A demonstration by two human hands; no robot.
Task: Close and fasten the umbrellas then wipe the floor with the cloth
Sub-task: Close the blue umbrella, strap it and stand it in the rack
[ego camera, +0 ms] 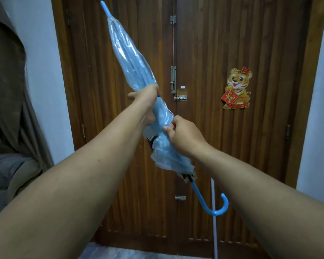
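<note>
Folded blue umbrella held in both hands before a wooden door

The wooden door (195, 128) fills the background, with a tiger sticker (237, 88) at 3 o'clock. The blue umbrella (131, 58) is closed and tilted in the middle, tip at 11 o'clock, hooked handle (218, 207) at 5 o'clock. The left hand (146, 103) has its grip shut around the canopy's middle. The right hand (183, 136), just below it, pinches the loose folds with closed fingers.

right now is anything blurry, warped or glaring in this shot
Head view: dim, even indoor light with no hard shadows; the wide lens bows the door frame and stretches the forearms at the bottom edge; soft sheen on the umbrella; slight softness around the left hand and right hand.
</note>
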